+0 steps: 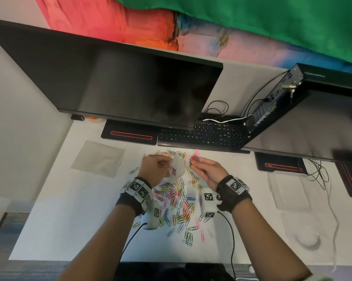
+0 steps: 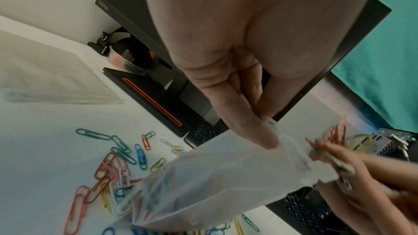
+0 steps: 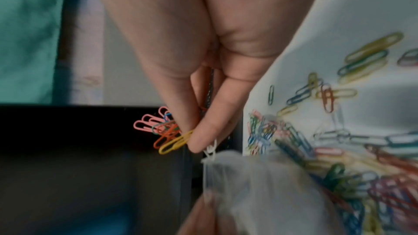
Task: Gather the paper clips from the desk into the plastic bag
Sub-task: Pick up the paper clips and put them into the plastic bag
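Head view: The left hand pinches the rim of the plastic bag, held above the tabletop just near of the keyboard. The right hand has its grip clamped on a bunch of paper clips, just right of the bag mouth. Loose paper clips lie scattered on the tabletop below and near of both hands.

Left wrist view: The left thumb and fingers are closed on the bag's top edge. The film is thin, limp and translucent; it sags and would likely collapse unless its rim is held open. Some clips show through its lower part.

Right wrist view: The fingertips pinch the bunch at one end; the clips fan out leftward. They appear light, stiff and smooth-coated, so likely slippery. Judgement: grip several at mid-length and release only over the bag mouth.
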The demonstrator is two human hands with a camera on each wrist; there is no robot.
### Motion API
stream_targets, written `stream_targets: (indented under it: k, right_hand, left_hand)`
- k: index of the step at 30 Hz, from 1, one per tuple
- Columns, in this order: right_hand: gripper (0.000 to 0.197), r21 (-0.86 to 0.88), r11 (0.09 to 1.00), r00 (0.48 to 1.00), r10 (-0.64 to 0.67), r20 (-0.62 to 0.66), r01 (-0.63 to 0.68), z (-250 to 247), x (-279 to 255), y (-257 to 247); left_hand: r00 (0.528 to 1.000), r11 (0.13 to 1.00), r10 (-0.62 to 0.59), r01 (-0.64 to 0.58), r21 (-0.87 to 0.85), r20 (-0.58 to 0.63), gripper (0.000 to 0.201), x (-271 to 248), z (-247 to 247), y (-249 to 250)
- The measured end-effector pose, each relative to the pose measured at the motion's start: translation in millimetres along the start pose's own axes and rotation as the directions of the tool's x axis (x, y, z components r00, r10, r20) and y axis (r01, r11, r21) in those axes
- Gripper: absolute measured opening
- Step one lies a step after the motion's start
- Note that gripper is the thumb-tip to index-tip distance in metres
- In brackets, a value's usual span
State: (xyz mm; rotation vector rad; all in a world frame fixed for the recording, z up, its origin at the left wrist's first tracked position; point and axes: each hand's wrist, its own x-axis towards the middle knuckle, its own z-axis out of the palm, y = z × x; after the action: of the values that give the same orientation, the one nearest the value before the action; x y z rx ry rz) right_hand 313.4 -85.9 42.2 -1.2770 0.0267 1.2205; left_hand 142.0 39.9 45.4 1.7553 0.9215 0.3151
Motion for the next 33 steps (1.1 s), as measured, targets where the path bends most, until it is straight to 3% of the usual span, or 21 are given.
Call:
stream_targets:
  k: [3, 6, 10, 12, 14, 24, 30, 33]
  right_hand:
    - [0.025, -0.117, 0.992, 0.998, -0.03, 0.053, 0.036, 21.6, -4.1, 5.3]
    - [0.025, -0.402, 0.911, 0.996, -0.084, 0.041, 0.093, 36.2, -4.3, 17.2]
    - [0.008, -0.815, 0.554, 0.961, -0.276, 0.015, 0.172, 55.4, -4.9, 24.8]
    - [0.012, -0.898, 0.394, 0.95, -0.304, 0.072, 0.195, 62.2, -4.1, 25.9]
    - [0.016, -0.932, 0.3, 0.952, -0.283, 0.115, 0.201, 65.6, -4.2, 23.9]
    - [0.02, -0.92, 0.252, 0.925, -0.313, 0.217, 0.301, 62.6, -3.9, 20.5]
    - [0.031, -0.947, 0.191, 0.932, -0.31, 0.191, 0.258, 58.8, -1.7, 22.6]
    - [0.023, -0.956, 0.132, 0.921, -0.33, 0.207, 0.262, 56.2, -0.5, 21.3]
  left_hand:
    - [1.0, 1.0, 0.011, -0.011, 0.026, 0.01, 0.014, -0.1, 3.1, 3.5]
    - [1.0, 0.999, 0.021, -0.021, 0.047, 0.004, 0.013, -0.8, 4.9, 5.6]
    - [1.0, 0.998, 0.027, -0.027, 0.052, 0.004, 0.013, -1.7, 7.5, 6.3]
    - [0.999, 0.998, 0.034, -0.035, 0.051, 0.005, 0.013, -2.1, 8.0, 6.1]
    - [0.999, 0.997, 0.04, -0.04, 0.065, 0.004, 0.012, -2.0, 6.8, 5.1]
    - [0.999, 0.999, 0.032, -0.033, 0.028, 0.007, 0.012, 0.4, 2.2, -1.2]
    - [1.0, 1.0, 0.024, -0.024, 0.02, 0.014, 0.011, 0.4, 4.6, 0.5]
    - [0.999, 0.999, 0.035, -0.036, 0.035, 0.014, 0.012, -1.2, 3.3, 3.9]
